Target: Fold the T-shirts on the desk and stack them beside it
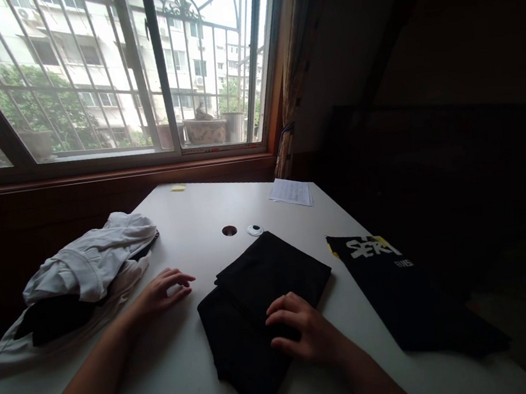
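A black garment point(246, 328), folded into overlapping panels, lies on the white table point(187, 213) in front of me. My right hand point(299, 328) is over its right part, fingers slightly curled and apart, seemingly resting on the cloth. To the left of the garment is my left hand point(166, 290), above or on the bare tabletop, its fingers loosely bent with nothing in them. Beyond that hand sits a heap of white clothes point(92, 261) with a black piece point(60, 317) in it. A black garment with white lettering point(411, 294) lies at the right edge.
A round cable hole point(229, 231) and its white cover point(255, 230) are behind the folded garment. Papers point(290, 192) lie at the far right corner, a yellow note point(178, 187) at the far edge. A barred window point(198, 70) and a curtain point(293, 57) stand behind.
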`<act>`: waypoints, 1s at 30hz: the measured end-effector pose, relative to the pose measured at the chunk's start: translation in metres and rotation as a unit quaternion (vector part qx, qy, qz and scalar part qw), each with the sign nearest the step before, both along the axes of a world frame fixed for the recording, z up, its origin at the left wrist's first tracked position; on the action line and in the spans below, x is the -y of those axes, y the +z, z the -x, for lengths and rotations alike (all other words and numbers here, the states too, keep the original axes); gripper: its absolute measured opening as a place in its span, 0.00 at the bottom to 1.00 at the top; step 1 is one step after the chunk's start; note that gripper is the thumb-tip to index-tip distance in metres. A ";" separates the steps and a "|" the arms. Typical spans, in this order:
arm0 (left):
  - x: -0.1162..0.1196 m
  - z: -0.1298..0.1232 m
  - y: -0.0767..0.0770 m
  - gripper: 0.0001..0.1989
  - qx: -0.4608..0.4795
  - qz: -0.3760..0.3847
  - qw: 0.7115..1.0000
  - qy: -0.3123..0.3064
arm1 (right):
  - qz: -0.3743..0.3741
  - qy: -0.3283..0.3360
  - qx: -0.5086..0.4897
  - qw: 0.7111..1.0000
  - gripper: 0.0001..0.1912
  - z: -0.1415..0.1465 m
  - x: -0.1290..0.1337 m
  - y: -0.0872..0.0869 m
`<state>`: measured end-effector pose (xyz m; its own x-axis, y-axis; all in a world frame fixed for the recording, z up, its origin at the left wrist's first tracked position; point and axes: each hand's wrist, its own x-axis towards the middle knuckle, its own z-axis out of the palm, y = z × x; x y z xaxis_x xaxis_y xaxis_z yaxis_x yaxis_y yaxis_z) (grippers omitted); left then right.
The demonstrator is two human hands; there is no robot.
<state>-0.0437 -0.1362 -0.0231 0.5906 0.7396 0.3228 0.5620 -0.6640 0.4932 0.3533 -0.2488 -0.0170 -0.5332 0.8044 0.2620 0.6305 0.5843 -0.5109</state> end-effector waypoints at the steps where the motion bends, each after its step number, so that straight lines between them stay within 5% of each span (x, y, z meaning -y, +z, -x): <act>1: 0.003 -0.003 0.003 0.14 0.003 -0.007 1.000 -0.003 | 0.019 0.017 0.005 1.000 0.20 0.004 0.003 0.002; 5: 0.020 -0.026 0.020 0.12 0.004 -0.018 0.999 -0.051 | 0.036 0.027 0.031 0.999 0.31 0.008 0.004 0.002; 9: 0.036 -0.053 0.032 0.08 -0.010 -0.003 0.993 -0.114 | -0.016 0.011 0.047 0.999 0.23 -0.005 -0.008 -0.007; 14: 0.046 -0.069 0.030 0.08 -0.024 0.028 0.987 -0.159 | -0.146 -0.105 0.074 0.981 0.26 -0.026 -0.027 -0.014; 19: 0.053 -0.071 0.028 0.09 -0.011 0.105 0.976 -0.192 | -0.151 -0.168 0.021 0.974 0.24 -0.040 -0.030 -0.017; 25: 0.032 -0.056 0.009 0.10 0.070 0.008 0.996 -0.060 | -0.069 -0.165 -0.076 0.981 0.15 -0.041 -0.026 -0.018; 30: 0.005 -0.039 -0.015 0.16 0.006 -0.073 0.997 0.022 | -0.031 -0.148 -0.103 0.983 0.12 -0.038 -0.026 -0.019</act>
<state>-0.0043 -0.1416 -0.0386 0.5542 0.7093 0.4357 0.5861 -0.7042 0.4008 0.3909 -0.2223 -0.0359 -0.2081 0.8951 0.3943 0.6641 0.4252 -0.6149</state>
